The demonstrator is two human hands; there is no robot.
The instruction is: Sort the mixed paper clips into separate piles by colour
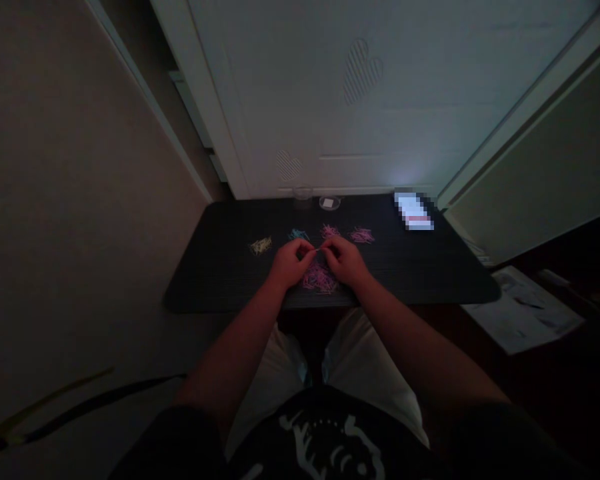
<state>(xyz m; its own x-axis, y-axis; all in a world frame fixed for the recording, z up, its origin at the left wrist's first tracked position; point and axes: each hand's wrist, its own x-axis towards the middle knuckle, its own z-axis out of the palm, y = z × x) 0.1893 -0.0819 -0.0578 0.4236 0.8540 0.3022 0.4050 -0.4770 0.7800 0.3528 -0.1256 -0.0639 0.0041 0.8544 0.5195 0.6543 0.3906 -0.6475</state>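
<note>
My left hand (291,260) and my right hand (344,259) meet over the dark table, each closed in a pinch. Between their fingertips spans a thin stick-like piece (318,249), too small and dim to make out fully. Just below the hands lies a mixed pile of pink and purple thin pieces (320,279). Beyond them are smaller heaps: a pale yellow heap (261,246) to the left, a blue heap (299,235) behind my left hand, a pink heap (330,231) behind my right hand, and a pinkish-purple heap (362,235) farther right.
A clear tub (303,197) and a round clear lid (329,203) with a white label stand at the back of the black table (215,267). A lit, blurred-out phone (414,211) is at the back right. Papers (530,310) lie lower right. A white panel rises behind.
</note>
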